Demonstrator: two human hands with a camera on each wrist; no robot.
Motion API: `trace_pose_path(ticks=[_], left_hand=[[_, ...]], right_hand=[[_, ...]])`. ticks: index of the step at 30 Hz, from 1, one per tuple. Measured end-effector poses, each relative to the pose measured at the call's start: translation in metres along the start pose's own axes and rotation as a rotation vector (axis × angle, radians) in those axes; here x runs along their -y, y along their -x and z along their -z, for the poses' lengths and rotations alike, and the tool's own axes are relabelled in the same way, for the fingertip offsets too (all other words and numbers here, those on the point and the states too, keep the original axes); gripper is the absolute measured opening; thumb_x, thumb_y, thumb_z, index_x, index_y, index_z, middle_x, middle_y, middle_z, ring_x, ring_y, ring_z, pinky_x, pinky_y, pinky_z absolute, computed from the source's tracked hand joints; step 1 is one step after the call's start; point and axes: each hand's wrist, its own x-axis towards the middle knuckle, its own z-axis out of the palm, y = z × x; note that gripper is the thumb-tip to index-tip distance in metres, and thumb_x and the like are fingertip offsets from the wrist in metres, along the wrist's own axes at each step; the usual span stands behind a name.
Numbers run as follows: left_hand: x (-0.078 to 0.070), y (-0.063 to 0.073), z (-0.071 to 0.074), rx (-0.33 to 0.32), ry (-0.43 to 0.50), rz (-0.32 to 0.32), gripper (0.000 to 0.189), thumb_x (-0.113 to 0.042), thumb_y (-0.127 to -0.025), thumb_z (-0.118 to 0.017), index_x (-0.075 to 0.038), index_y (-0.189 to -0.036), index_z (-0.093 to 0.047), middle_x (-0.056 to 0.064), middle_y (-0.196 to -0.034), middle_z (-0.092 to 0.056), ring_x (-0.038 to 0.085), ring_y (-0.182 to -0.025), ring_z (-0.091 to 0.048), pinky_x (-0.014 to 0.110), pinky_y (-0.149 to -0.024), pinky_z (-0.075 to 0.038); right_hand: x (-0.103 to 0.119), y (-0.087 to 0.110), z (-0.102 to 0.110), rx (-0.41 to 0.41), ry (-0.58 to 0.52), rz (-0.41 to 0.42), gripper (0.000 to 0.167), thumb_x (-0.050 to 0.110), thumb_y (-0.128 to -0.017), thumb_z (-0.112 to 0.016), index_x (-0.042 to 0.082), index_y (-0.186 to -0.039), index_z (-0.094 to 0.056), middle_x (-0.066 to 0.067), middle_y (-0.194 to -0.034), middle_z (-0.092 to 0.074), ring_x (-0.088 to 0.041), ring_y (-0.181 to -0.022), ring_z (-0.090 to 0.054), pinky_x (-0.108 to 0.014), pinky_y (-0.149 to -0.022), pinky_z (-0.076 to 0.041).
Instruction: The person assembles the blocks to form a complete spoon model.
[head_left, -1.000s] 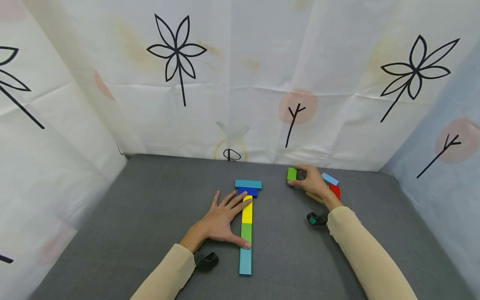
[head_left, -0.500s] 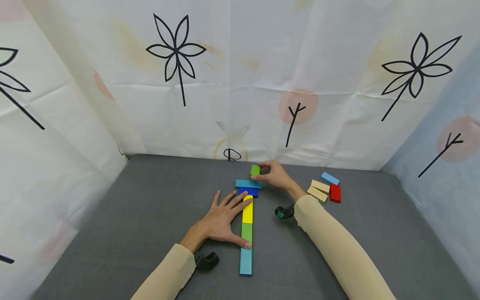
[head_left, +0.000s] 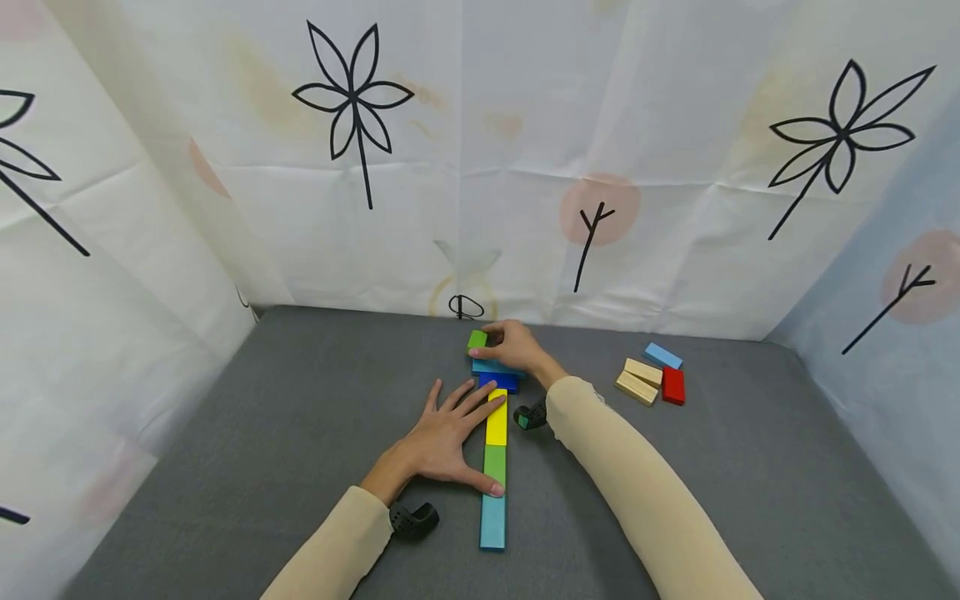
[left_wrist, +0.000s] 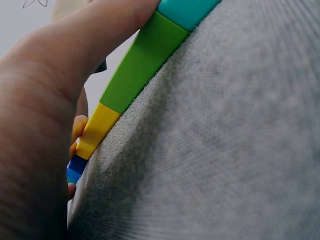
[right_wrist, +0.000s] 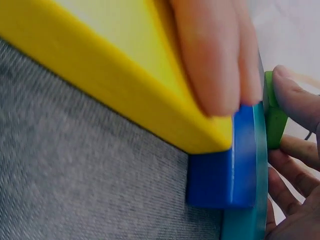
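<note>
A column of blocks runs away from me on the grey cloth: a teal block (head_left: 492, 525), a green block (head_left: 495, 462), a yellow block (head_left: 497, 425), then a dark blue block (head_left: 512, 383) and a teal crosspiece (head_left: 483, 367) lying crosswise. My left hand (head_left: 438, 446) is spread, its thumb near the green-teal seam and fingertips over the yellow and dark blue blocks. Between thumb and fingers, my right hand (head_left: 517, 346) pinches a small green block (head_left: 477, 339) at the crosspiece's far side. In the right wrist view that green block (right_wrist: 275, 112) appears beside the teal crosspiece; I cannot tell whether they touch.
Off to the right lie two plain wooden blocks (head_left: 637, 388), a red block (head_left: 673, 387) and a light blue block (head_left: 663, 356). A patterned white sheet (head_left: 375, 250) rises behind the far edge of the grey cloth (head_left: 315, 400).
My right hand has carried the small green block leftward from beside the loose blocks to the far end of the column. The left hand stays in place.
</note>
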Motion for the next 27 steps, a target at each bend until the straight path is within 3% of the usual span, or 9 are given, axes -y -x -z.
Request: trace_pose_path(ticks=[19, 27], left_hand=[[-0.0005, 0.0001, 0.0013, -0.008, -0.001, -0.001, 0.119, -0.084, -0.068, -0.068, -0.030, -0.164, -0.022, -0.006, -0.171, -0.005, 0.029, -0.156, -0.006, 0.070, -0.114, 0.011], [-0.0005, -0.0006, 0.0011, -0.001, -0.005, 0.006, 0.119, -0.085, -0.068, -0.068, -0.031, -0.164, -0.022, -0.007, -0.171, -0.005, 0.029, -0.156, -0.006, 0.070, -0.114, 0.011]], right_hand=[[0.0072, -0.0021, -0.0050, 0.002, 0.061, -0.022, 0.063, 0.027, -0.093, -0.077, 0.005, -0.147, -0.053, -0.017, -0.147, -0.052, -0.036, -0.128, -0.055, -0.046, -0.104, -0.048], [0.0017, -0.0013, -0.0024, -0.004, -0.008, 0.027, 0.044, 0.010, -0.102, -0.062, 0.000, -0.145, -0.055, -0.019, -0.145, -0.052, -0.037, -0.127, -0.054, -0.047, -0.100, -0.050]])
